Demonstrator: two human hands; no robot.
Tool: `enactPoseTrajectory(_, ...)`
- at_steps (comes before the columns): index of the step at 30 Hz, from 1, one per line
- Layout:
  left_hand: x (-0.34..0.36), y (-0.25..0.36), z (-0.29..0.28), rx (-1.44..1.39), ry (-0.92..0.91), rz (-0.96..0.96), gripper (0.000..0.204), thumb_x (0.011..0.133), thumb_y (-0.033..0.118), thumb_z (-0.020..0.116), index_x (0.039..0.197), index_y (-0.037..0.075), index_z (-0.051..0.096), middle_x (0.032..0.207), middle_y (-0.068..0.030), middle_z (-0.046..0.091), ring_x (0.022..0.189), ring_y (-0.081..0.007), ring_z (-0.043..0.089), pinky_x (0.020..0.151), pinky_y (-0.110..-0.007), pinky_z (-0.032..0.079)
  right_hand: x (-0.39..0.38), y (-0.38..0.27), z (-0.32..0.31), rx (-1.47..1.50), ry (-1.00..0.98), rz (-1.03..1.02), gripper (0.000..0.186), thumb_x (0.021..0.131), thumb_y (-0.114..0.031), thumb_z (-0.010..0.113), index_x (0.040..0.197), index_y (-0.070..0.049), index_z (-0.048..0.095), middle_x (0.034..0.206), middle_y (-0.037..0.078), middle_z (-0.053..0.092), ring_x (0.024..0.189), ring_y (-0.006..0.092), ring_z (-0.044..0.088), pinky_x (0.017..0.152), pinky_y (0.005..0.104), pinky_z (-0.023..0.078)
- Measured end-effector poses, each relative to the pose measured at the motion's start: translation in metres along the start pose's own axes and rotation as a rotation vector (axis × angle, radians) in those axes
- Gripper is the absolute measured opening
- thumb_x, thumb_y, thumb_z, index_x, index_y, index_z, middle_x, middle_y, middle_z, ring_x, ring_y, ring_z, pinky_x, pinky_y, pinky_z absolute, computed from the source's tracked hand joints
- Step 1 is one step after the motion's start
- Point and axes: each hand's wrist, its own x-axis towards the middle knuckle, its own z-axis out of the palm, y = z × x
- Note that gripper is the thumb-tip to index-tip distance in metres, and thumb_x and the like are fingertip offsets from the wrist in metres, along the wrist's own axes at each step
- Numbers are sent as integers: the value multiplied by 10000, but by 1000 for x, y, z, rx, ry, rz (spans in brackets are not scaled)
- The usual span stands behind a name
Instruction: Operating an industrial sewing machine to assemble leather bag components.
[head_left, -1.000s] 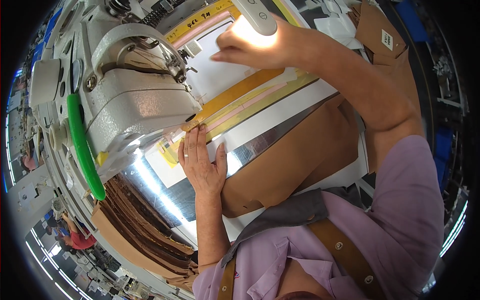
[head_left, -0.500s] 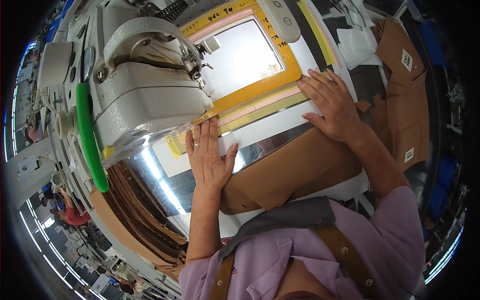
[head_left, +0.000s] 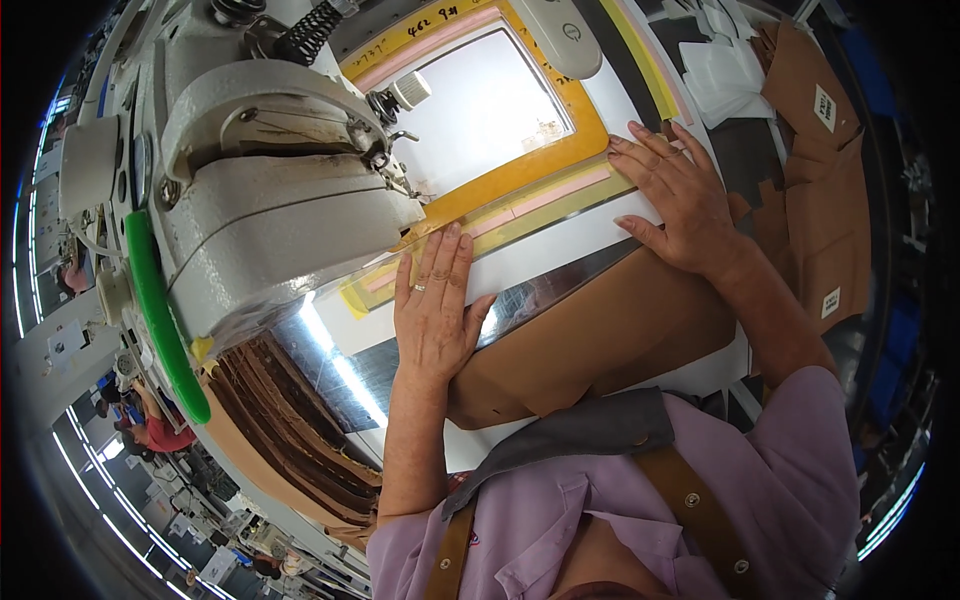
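My left hand [head_left: 436, 310] lies flat, fingers stretched out and thumb apart. Its fingertips rest on the near edge of a flat sewing template [head_left: 560, 180], close to the machine head. The template has a yellow frame around a clear window, with pink and yellow strips along its white border. At its right near corner, my right hand [head_left: 680, 200] presses down with spread fingers. Neither hand grips anything. Left of the template stands the sewing machine head [head_left: 290, 215], its needle area over the frame's near left part. Beneath my right forearm and wrist lies a brown panel [head_left: 590, 340].
A stack of brown pieces [head_left: 290, 430] sits left of my left forearm. More brown panels with white labels [head_left: 820, 190] hang at the right, beside white plastic packaging [head_left: 722, 85]. A green strip [head_left: 165, 315] runs along the machine's left side. Other people work far left.
My left hand has slid a little to the right along the template's near edge, away from the machine head. My right hand stays at the corner, shifted slightly. The whole view has tilted slightly.
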Motion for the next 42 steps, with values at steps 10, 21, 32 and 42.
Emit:
enactPoseTrajectory(10, 10, 8, 7, 27, 4, 9, 844, 922, 557, 618, 1562, 55, 393, 1587, -136, 433, 1460, -318, 415, 1206, -559, 237, 13, -13, 7, 29, -68, -69, 709, 884, -493, 693, 1444, -82, 555, 1418, 119, 605, 1437, 306, 457, 1240, 578, 203)
enactPoseTrajectory(21, 14, 10, 7, 134, 50, -124, 985, 887, 709, 555, 1531, -18, 387, 1495, -256, 471, 1364, -393, 466, 1149, -607, 239, 13, -9, 11, 18, -65, -65, 710, 920, -535, 647, 1439, -62, 536, 1441, 176, 575, 1490, 339, 384, 1241, 640, 145)
enactPoseTrajectory(32, 17, 16, 6, 187, 51, -163, 971, 867, 714, 574, 1484, -24, 440, 1405, -234, 542, 1308, -375, 506, 1155, -590, 222, 14, -11, 12, -1, -89, -33, 724, 923, -570, 617, 1439, -69, 535, 1458, 179, 552, 1508, 328, 347, 1244, 646, 117)
enactPoseTrajectory(42, 22, 15, 2, 80, 15, -149, 1021, 888, 713, 555, 1541, -41, 335, 1603, -282, 330, 1495, -438, 296, 1208, -602, 144, 17, -28, 13, -15, -53, -60, 786, 889, -651, 626, 1454, -108, 567, 1415, 307, 519, 1508, 480, 268, 1218, 682, 99)
